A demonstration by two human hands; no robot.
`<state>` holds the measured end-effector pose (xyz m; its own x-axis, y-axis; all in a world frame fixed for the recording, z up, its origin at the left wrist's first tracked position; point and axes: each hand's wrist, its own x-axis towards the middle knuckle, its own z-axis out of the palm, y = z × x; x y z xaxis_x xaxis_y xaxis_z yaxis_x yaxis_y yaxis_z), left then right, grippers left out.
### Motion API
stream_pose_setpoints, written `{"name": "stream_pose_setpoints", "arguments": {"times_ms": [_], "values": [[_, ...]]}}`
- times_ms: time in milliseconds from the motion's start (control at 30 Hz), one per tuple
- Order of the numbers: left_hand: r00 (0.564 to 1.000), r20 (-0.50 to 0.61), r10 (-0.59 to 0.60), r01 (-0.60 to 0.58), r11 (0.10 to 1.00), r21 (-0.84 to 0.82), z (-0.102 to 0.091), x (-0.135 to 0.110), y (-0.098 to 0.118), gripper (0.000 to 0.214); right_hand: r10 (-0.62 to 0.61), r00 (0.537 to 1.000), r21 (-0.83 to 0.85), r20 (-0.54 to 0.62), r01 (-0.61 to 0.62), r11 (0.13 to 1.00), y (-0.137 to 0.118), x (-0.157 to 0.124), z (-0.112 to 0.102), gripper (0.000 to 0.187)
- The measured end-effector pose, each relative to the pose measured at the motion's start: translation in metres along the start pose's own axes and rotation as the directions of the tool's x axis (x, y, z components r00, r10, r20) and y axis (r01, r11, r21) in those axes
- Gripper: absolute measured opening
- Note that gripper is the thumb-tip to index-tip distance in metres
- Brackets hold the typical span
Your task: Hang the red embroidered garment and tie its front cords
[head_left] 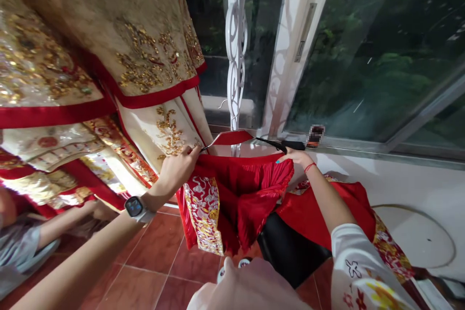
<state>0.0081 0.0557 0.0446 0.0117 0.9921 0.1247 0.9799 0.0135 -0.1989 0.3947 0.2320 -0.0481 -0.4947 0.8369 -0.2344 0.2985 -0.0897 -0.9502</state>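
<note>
A red embroidered skirt with a gathered waistband hangs between my two hands, over the tiled floor. Behind its waistband is a clothes hanger with a thin metal arm on the left and a dark arm on the right. My left hand is closed at the waistband's left end, by the hanger's tip; its fingertips are partly hidden. At the opposite end, my right hand pinches the waistband beside the hanger's dark arm. A watch is on my left wrist.
Cream robes with gold sequins and red borders hang at left. A white scrolled metal post stands before the glass windows. Another red embroidered garment lies over a black surface. Someone's arm shows at lower left.
</note>
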Motion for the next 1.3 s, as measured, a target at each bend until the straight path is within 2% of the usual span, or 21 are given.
{"name": "stream_pose_setpoints", "arguments": {"times_ms": [67,133,233,300,367,467,500,567,633,700,800,833,867,900,967,1033,1100,1133,1200,1300], "values": [[1.0,0.013,0.026,-0.026,1.0,0.003,-0.001,-0.001,0.0,0.046,-0.021,1.0,0.036,-0.012,0.021,0.999,-0.002,-0.003,0.0,0.034],[0.999,0.025,0.036,-0.037,0.999,0.026,-0.002,-0.002,0.0,0.046,-0.019,0.998,0.049,-0.052,0.022,0.999,-0.014,-0.002,-0.005,0.027],[1.0,0.029,0.004,-0.006,0.998,0.066,-0.006,-0.003,-0.003,0.049,-0.034,0.986,-0.015,-0.162,0.032,0.999,-0.054,0.0,-0.017,0.027],[0.999,0.023,-0.027,0.026,0.997,0.073,-0.008,-0.004,-0.003,0.052,-0.141,0.964,-0.154,-0.228,0.107,0.982,-0.087,-0.002,-0.016,0.029],[0.999,0.021,-0.049,0.048,0.997,0.069,-0.008,-0.004,-0.001,0.053,-0.32,0.908,-0.333,-0.27,0.223,0.916,-0.117,-0.007,-0.001,0.028],[0.997,0.016,-0.069,0.068,0.995,0.07,-0.007,-0.005,0.006,0.052,-0.565,0.779,-0.552,-0.272,0.355,0.755,-0.138,-0.013,0.047,0.033],[0.997,0.011,-0.075,0.074,0.995,0.074,-0.005,-0.005,0.008,0.052,-0.615,0.749,-0.602,-0.247,0.378,0.703,-0.137,-0.013,0.065,0.036],[0.997,-0.012,-0.079,0.08,0.994,0.077,-0.001,-0.006,0.012,0.052,-0.666,0.722,-0.679,-0.189,0.393,0.62,-0.126,-0.013,0.095,0.045],[0.995,-0.04,-0.09,0.092,0.994,0.052,0.004,-0.007,0.015,0.052,-0.691,0.702,-0.722,-0.173,0.387,0.573,-0.108,-0.014,0.113,0.056],[0.99,-0.073,-0.123,0.122,0.992,-0.018,0.01,-0.009,0.018,0.051,-0.727,0.659,-0.737,-0.194,0.391,0.551,-0.091,-0.018,0.124,0.063],[0.97,-0.14,-0.196,0.165,0.964,-0.206,0.02,-0.016,0.023,0.056,-0.787,0.56,-0.726,-0.257,0.426,0.54,-0.071,-0.025,0.147,0.052],[0.96,-0.174,-0.22,0.165,0.945,-0.284,0.025,-0.018,0.025,0.059,-0.791,0.554,-0.704,-0.259,0.452,0.547,-0.065,-0.025,0.16,0.045],[0.947,-0.209,-0.244,0.156,0.918,-0.365,0.029,-0.021,0.027,0.063,-0.783,0.573,-0.665,-0.243,0.489,0.565,-0.058,-0.022,0.174,0.037],[0.931,-0.247,-0.268,0.138,0.886,-0.443,0.034,-0.024,0.029,0.066,-0.764,0.613,-0.606,-0.203,0.534,0.59,-0.052,-0.016,0.189,0.034],[0.897,-0.322,-0.303,0.071,0.818,-0.571,0.044,-0.027,0.031,0.07,-0.704,0.708,-0.467,-0.05,0.607,0.643,-0.038,0.001,0.219,0.035],[0.87,-0.379,-0.315,-0.003,0.765,-0.644,0.054,-0.029,0.031,0.07,-0.617,0.78,-0.38,0.104,0.604,0.7,-0.025,0.021,0.243,0.04],[0.857,-0.413,-0.308,-0.061,0.736,-0.674,0.061,-0.029,0.028,0.066,-0.527,0.823,-0.383,0.21,0.565,0.73,-0.013,0.033,0.255,0.041],[0.855,-0.42,-0.303,-0.078,0.726,-0.683,0.064,-0.029,0.026,0.064,-0.504,0.833,-0.404,0.23,0.553,0.729,-0.007,0.034,0.256,0.037],[0.863,-0.414,-0.289,-0.1,0.706,-0.701,0.068,-0.03,0.021,0.058,-0.506,0.839,-0.425,0.2,0.54,0.727,0.005,0.026,0.254,0.031],[0.887,-0.378,-0.265,-0.108,0.677,-0.728,0.069,-0.034,0.012,0.052,-0.466,0.88,-0.355,0.092,0.466,0.811,0.022,-0.005,0.244,0.039]]}}
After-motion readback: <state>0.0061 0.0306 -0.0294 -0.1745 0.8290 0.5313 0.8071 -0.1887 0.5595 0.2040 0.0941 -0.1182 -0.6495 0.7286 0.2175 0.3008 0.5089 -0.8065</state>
